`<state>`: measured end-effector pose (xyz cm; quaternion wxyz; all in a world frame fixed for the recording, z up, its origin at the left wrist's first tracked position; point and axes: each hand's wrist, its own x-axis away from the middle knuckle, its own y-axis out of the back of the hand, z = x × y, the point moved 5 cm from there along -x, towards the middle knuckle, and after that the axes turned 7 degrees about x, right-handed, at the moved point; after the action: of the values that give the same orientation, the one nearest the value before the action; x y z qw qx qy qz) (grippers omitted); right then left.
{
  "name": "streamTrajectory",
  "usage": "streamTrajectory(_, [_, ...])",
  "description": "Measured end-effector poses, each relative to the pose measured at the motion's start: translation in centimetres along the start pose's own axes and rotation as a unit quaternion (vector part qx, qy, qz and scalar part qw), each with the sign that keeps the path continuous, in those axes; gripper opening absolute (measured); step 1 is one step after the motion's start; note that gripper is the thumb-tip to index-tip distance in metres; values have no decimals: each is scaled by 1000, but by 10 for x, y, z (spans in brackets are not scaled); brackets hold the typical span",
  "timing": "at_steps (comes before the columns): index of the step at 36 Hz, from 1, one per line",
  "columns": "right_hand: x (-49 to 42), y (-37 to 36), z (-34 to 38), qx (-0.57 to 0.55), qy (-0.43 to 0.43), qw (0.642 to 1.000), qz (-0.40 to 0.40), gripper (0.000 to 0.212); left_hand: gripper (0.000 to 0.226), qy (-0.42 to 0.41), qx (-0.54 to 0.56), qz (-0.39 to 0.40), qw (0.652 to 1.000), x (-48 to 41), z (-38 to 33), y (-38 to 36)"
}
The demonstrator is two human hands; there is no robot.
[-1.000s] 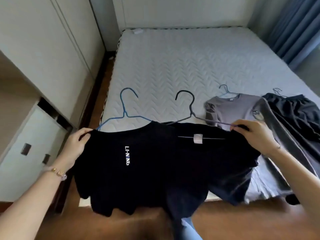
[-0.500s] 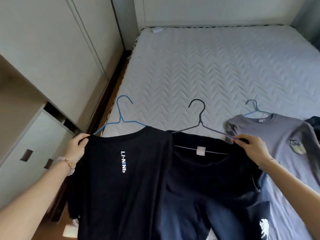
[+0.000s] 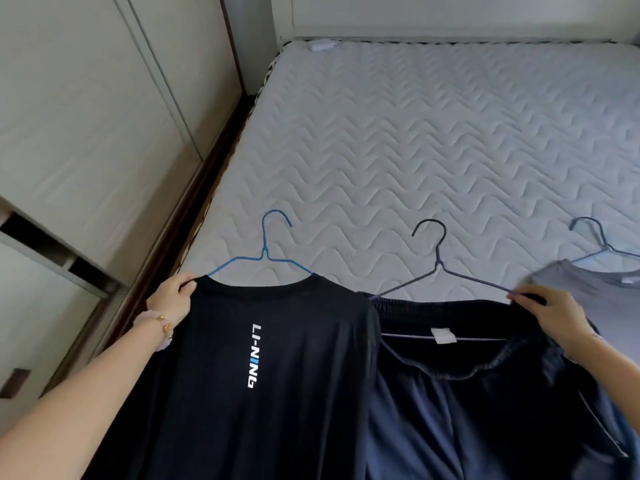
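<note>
At near edge of the bed (image 3: pixel 415 133): pinches left shoulder of the black shirt (image 3: pixel 263 393) w/ left hand (image 3: pixel 171 299), thumb on top, fingers curled under the fabric. Wears a bracelet (image 3: pixel 162 323) on that wrist. Holds the shirt on the blue hanger (image 3: pixel 268 251), hook pointing away over the mattress, white "LI-NING" lettering down the back. Can't tell whether lower part rests on bed or hangs clear; cut off by bottom of view.

W/ right hand (image 3: pixel 550 313), grips right end of the dark hanger (image 3: pixel 438 268) together w/ waistband of the navy shorts (image 3: pixel 467 410), fingers curled over both. Shorts hung from that hanger, white tag (image 3: pixel 443 336) inside waistband facing up, just right of the shirt, edges touching approx. at centre.

Further out, right: grey shirt (image 3: pixel 588 289) flat on bed on a third hanger (image 3: pixel 595 237), blurred, near right hand; touching or not, can't tell. Far end of bed: small white thing (image 3: pixel 322 46) by the corner. Left of bed: pale wardrobe (image 3: pixel 86 116), w/ dark floor strip (image 3: pixel 194 188) between.
</note>
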<state>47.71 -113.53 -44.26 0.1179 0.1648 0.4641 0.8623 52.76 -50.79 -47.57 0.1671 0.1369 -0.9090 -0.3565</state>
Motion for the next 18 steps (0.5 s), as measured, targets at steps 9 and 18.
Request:
streamTrajectory(9, [-49, -52, -34, 22, -32, 999, -8, 19, 28, 20, -64, -17, 998, -52, 17, -67])
streamTrajectory(18, [-42, -65, -30, 115, -50, 991, -35, 32, 29, 10, -54, 33, 998, -41, 26, -93])
